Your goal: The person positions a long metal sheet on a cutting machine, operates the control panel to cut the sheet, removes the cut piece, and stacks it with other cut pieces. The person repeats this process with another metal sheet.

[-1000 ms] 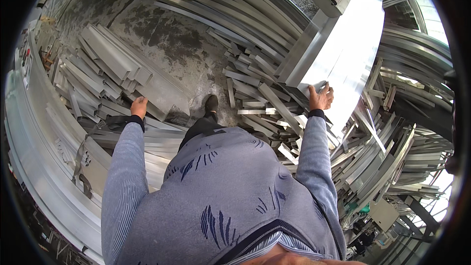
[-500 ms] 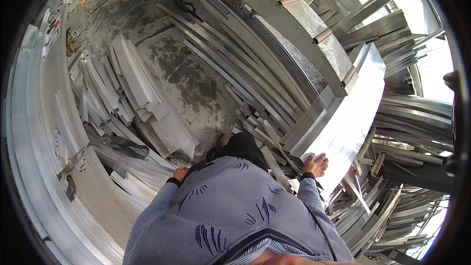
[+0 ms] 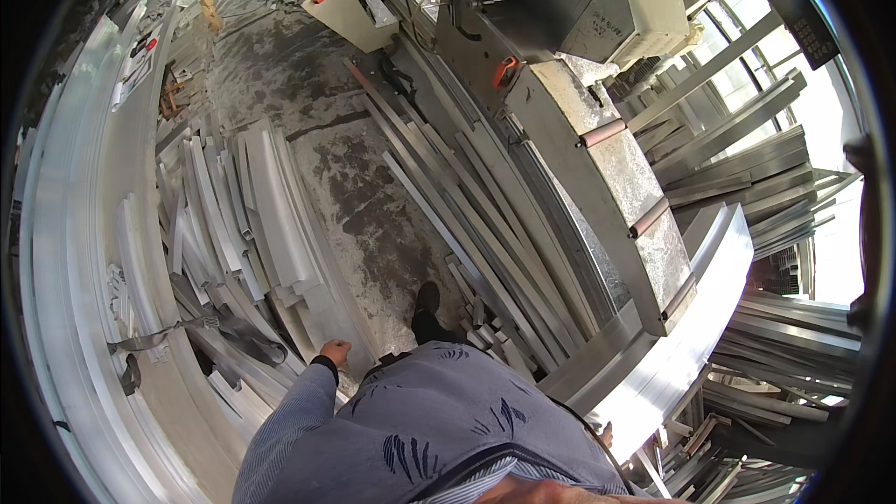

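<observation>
The floor (image 3: 373, 196) is grey (blotched with dark stains); to the left of its bare strip lies a pile of metal bars (image 3: 271, 205); to the right, long bars (image 3: 485, 224) run side by side; on the strip stands a dark shoe (image 3: 427, 297).

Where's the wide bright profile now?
In the head view, the profile lies lower right, beside the near end of the roller conveyor, the right hand at its lower end.
</observation>
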`<state>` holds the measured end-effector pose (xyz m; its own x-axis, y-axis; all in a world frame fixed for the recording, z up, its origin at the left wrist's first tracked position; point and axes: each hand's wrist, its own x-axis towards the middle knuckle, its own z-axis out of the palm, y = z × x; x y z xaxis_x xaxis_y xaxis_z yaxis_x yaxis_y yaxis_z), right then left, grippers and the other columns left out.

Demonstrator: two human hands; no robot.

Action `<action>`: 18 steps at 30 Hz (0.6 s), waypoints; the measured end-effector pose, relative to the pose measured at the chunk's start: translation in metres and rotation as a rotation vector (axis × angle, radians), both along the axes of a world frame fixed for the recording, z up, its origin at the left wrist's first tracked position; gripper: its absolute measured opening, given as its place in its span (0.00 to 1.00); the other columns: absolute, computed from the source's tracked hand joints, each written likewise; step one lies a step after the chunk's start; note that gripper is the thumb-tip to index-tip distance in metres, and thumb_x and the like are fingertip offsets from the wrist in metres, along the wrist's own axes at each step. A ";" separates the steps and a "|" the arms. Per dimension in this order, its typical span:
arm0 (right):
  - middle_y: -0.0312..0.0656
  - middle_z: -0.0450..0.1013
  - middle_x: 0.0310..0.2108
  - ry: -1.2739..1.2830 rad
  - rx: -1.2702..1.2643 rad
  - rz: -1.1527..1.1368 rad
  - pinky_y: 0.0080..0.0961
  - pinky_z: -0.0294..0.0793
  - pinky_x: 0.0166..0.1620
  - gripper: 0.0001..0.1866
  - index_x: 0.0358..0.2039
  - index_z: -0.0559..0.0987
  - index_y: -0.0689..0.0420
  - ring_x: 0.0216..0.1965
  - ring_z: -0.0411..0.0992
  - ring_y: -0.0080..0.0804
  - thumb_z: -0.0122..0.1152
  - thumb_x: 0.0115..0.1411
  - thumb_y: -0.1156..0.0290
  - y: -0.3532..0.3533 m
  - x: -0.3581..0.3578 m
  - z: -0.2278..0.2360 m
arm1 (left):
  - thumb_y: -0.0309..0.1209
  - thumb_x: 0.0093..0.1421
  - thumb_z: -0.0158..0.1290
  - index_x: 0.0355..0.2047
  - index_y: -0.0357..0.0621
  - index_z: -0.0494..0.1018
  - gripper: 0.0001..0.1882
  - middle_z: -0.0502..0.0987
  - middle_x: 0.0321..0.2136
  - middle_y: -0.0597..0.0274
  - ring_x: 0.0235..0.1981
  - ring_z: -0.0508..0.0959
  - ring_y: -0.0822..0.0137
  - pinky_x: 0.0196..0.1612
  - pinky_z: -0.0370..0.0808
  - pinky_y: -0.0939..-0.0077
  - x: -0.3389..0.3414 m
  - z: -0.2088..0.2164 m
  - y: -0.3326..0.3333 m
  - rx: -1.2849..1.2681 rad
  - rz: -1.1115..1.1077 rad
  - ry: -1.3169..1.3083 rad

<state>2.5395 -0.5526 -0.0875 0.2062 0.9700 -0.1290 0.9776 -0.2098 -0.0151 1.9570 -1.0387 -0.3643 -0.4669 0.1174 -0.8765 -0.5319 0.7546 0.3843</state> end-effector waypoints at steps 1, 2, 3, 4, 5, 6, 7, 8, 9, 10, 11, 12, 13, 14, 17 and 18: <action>0.53 0.73 0.62 0.014 0.089 0.061 0.50 0.66 0.68 0.40 0.68 0.73 0.58 0.65 0.66 0.54 0.69 0.54 0.62 0.025 -0.022 0.000 | 0.43 0.69 0.59 0.61 0.33 0.75 0.28 0.81 0.53 0.45 0.49 0.84 0.53 0.50 0.85 0.60 -0.024 0.012 0.027 0.037 -0.009 -0.042; 0.53 0.74 0.61 0.157 0.189 0.135 0.48 0.67 0.68 0.37 0.67 0.73 0.59 0.65 0.67 0.52 0.68 0.55 0.65 0.058 -0.052 -0.007 | 0.42 0.69 0.59 0.61 0.34 0.75 0.28 0.81 0.54 0.45 0.49 0.84 0.53 0.50 0.84 0.61 -0.046 0.025 0.053 0.066 -0.021 0.043; 0.52 0.74 0.60 0.291 0.288 0.220 0.47 0.67 0.68 0.35 0.66 0.74 0.61 0.64 0.69 0.51 0.67 0.57 0.69 0.083 -0.081 -0.012 | 0.42 0.70 0.59 0.61 0.34 0.75 0.27 0.81 0.54 0.46 0.49 0.84 0.53 0.51 0.84 0.62 -0.069 0.038 0.079 0.038 -0.044 0.089; 0.51 0.75 0.60 0.455 0.341 0.263 0.44 0.69 0.67 0.32 0.65 0.74 0.62 0.62 0.71 0.47 0.65 0.59 0.73 0.108 -0.118 -0.020 | 0.42 0.70 0.59 0.61 0.34 0.75 0.27 0.81 0.54 0.46 0.49 0.84 0.54 0.51 0.84 0.63 -0.087 0.052 0.105 0.110 0.024 0.149; 0.50 0.76 0.59 0.630 0.378 0.262 0.40 0.71 0.65 0.30 0.65 0.75 0.63 0.61 0.73 0.44 0.63 0.60 0.77 0.140 -0.164 -0.030 | 0.42 0.69 0.59 0.62 0.34 0.75 0.27 0.81 0.54 0.46 0.49 0.84 0.55 0.52 0.83 0.63 -0.103 0.068 0.129 0.150 0.090 0.185; 0.49 0.77 0.57 0.769 0.361 0.331 0.36 0.73 0.63 0.28 0.64 0.76 0.63 0.59 0.75 0.40 0.62 0.61 0.78 0.163 -0.211 -0.036 | 0.41 0.70 0.59 0.62 0.34 0.75 0.27 0.81 0.54 0.46 0.49 0.84 0.57 0.52 0.83 0.64 -0.122 0.083 0.149 0.208 0.072 0.215; 0.47 0.79 0.56 0.926 0.331 0.354 0.32 0.75 0.61 0.27 0.63 0.77 0.62 0.57 0.77 0.37 0.61 0.62 0.80 0.184 -0.260 -0.040 | 0.40 0.70 0.60 0.62 0.33 0.75 0.27 0.81 0.54 0.46 0.49 0.84 0.58 0.52 0.83 0.65 -0.139 0.098 0.166 0.276 0.075 0.233; 0.46 0.80 0.54 0.990 0.253 0.405 0.30 0.76 0.58 0.25 0.62 0.78 0.62 0.54 0.79 0.35 0.61 0.62 0.79 0.199 -0.309 -0.040 | 0.40 0.70 0.60 0.62 0.33 0.74 0.27 0.82 0.54 0.46 0.49 0.84 0.58 0.52 0.83 0.66 -0.154 0.111 0.177 0.301 0.070 0.265; 0.45 0.81 0.52 1.067 0.186 0.459 0.29 0.78 0.55 0.24 0.60 0.79 0.62 0.51 0.80 0.33 0.62 0.62 0.79 0.208 -0.359 -0.039 | 0.39 0.70 0.60 0.62 0.32 0.74 0.26 0.82 0.54 0.46 0.50 0.84 0.59 0.51 0.83 0.66 -0.167 0.119 0.186 0.335 0.073 0.293; 0.44 0.82 0.49 1.026 0.105 0.521 0.28 0.78 0.53 0.23 0.59 0.80 0.61 0.49 0.81 0.32 0.61 0.62 0.79 0.212 -0.408 -0.034 | 0.39 0.70 0.60 0.61 0.32 0.74 0.26 0.82 0.53 0.46 0.50 0.84 0.59 0.51 0.83 0.67 -0.180 0.124 0.191 0.404 0.090 0.322; 0.43 0.83 0.46 0.999 0.038 0.590 0.27 0.79 0.51 0.21 0.57 0.81 0.61 0.47 0.81 0.31 0.61 0.63 0.79 0.211 -0.455 -0.030 | 0.40 0.70 0.60 0.61 0.33 0.75 0.26 0.83 0.53 0.47 0.49 0.85 0.58 0.52 0.82 0.65 -0.192 0.124 0.189 0.368 0.077 0.396; 0.43 0.83 0.45 1.041 -0.018 0.629 0.27 0.79 0.50 0.20 0.56 0.81 0.62 0.46 0.81 0.29 0.60 0.63 0.79 0.205 -0.501 -0.027 | 0.42 0.70 0.60 0.60 0.35 0.76 0.26 0.83 0.52 0.48 0.49 0.85 0.56 0.53 0.82 0.63 -0.203 0.120 0.184 0.366 0.076 0.472; 0.43 0.84 0.43 1.089 -0.074 0.667 0.27 0.79 0.49 0.19 0.55 0.82 0.62 0.45 0.81 0.28 0.59 0.63 0.79 0.196 -0.546 -0.026 | 0.43 0.70 0.61 0.59 0.36 0.77 0.26 0.84 0.51 0.48 0.49 0.85 0.54 0.54 0.81 0.61 -0.214 0.113 0.176 0.333 0.085 0.488; 0.42 0.84 0.42 1.126 -0.134 0.715 0.26 0.80 0.49 0.18 0.54 0.82 0.63 0.44 0.81 0.28 0.60 0.63 0.79 0.186 -0.586 -0.026 | 0.43 0.70 0.60 0.59 0.38 0.78 0.25 0.84 0.50 0.49 0.49 0.85 0.53 0.54 0.81 0.60 -0.224 0.104 0.162 0.268 0.155 0.441; 0.43 0.84 0.42 1.129 -0.353 0.833 0.25 0.80 0.50 0.18 0.54 0.82 0.64 0.44 0.81 0.26 0.60 0.63 0.79 0.154 -0.682 -0.036 | 0.43 0.66 0.61 0.57 0.40 0.80 0.25 0.84 0.50 0.49 0.48 0.85 0.55 0.52 0.82 0.63 -0.243 0.062 0.103 0.047 0.297 0.327; 0.42 0.84 0.42 1.073 -0.393 0.861 0.25 0.80 0.50 0.18 0.54 0.82 0.63 0.44 0.81 0.26 0.61 0.64 0.79 0.143 -0.709 -0.043 | 0.42 0.65 0.60 0.56 0.41 0.81 0.24 0.85 0.50 0.47 0.50 0.84 0.55 0.53 0.80 0.61 -0.250 0.044 0.078 0.014 0.365 0.243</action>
<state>1.8303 -0.4099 -0.1308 -0.7851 0.6060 -0.1280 0.3533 0.2684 -0.8962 1.7073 -0.9605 -0.3198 -0.6721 -0.0826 -0.7358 -0.6557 0.5280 0.5397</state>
